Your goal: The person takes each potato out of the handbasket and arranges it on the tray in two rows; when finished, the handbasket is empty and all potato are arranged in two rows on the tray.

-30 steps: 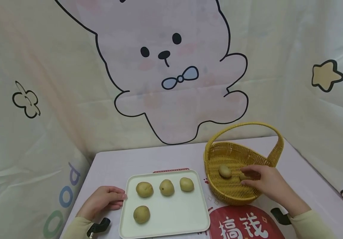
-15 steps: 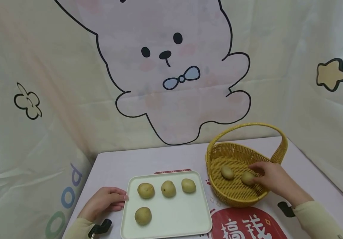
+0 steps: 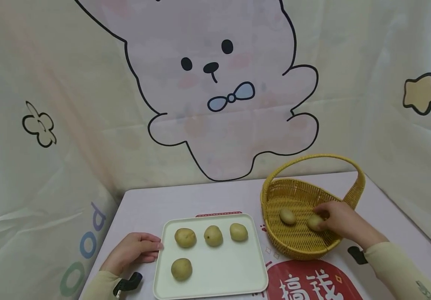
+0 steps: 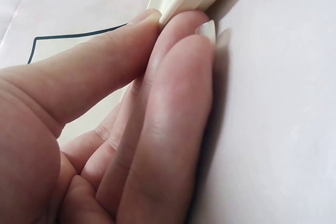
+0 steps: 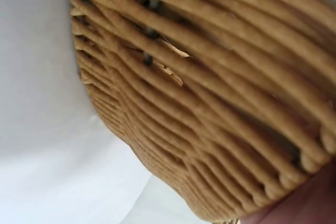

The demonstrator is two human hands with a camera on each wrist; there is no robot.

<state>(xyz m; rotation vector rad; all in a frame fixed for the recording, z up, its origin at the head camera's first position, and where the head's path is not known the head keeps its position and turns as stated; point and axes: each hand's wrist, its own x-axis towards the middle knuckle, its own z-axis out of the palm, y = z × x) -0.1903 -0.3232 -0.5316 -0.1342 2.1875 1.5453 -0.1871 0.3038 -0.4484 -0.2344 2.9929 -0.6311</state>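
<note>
My left hand (image 3: 133, 251) is at the left edge of a white rectangular tray (image 3: 224, 273). In the left wrist view its thumb (image 4: 113, 51) and fingers (image 4: 176, 103) pinch the tray's rim. My right hand (image 3: 341, 221) reaches inside a yellow wicker basket (image 3: 292, 252), where its fingers and thumb grip a potato (image 3: 314, 223). A second potato (image 3: 287, 216) lies to the left on the basket floor. Woven wicker (image 5: 210, 103) fills most of the right wrist view and hides that potato; only a bit of the hand (image 5: 304, 205) shows at the lower right.
On the tray sit several potatoes: three in a back row, one of them a potato (image 3: 213, 236) in the middle, and one potato (image 3: 181, 269) at front left. The basket's tall handle (image 3: 314, 157) arches over it. A printed curtain (image 3: 230, 137) stands behind the table.
My right hand has closed in on the right-hand potato in the basket, and its fingers now grip it. The left hand stays on the tray's edge. The head view has shifted slightly.
</note>
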